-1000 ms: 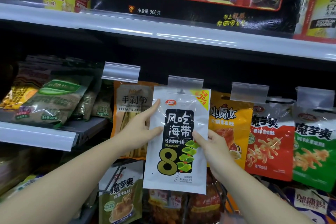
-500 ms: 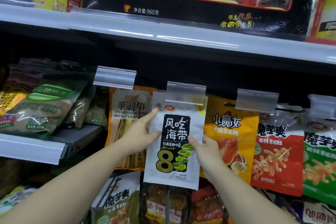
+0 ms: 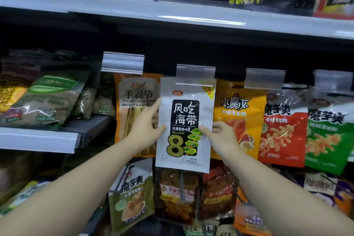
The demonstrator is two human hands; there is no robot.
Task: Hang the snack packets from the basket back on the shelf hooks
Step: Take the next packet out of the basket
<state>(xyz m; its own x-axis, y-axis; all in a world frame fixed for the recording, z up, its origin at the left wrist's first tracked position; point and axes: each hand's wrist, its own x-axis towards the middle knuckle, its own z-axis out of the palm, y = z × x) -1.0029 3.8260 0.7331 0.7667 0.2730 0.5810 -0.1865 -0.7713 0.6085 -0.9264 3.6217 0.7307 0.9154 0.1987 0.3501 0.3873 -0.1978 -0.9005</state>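
A white snack packet (image 3: pixel 184 151) with a black label and a big "8" is up against the hook row, its top edge tucked behind the clear price tag holder (image 3: pixel 195 73) of the middle hook. My left hand (image 3: pixel 146 130) pinches its left edge, thumb on the front, fingers behind. My right hand (image 3: pixel 218 138) pinches the right edge in the same way. The hook itself and the packet's hang hole are hidden behind the tag holder. The basket is out of view.
Hanging packets flank it: an orange bamboo-shoot packet (image 3: pixel 134 105) on the left, a yellow one (image 3: pixel 241 113), a red one (image 3: pixel 283 128) and a green one (image 3: pixel 329 136) on the right. More packets hang below. A shelf (image 3: pixel 38 140) with green bags juts out at left.
Both hands have raised the white packet, and its top now sits behind the middle tag holder instead of below it. The camera has moved closer.
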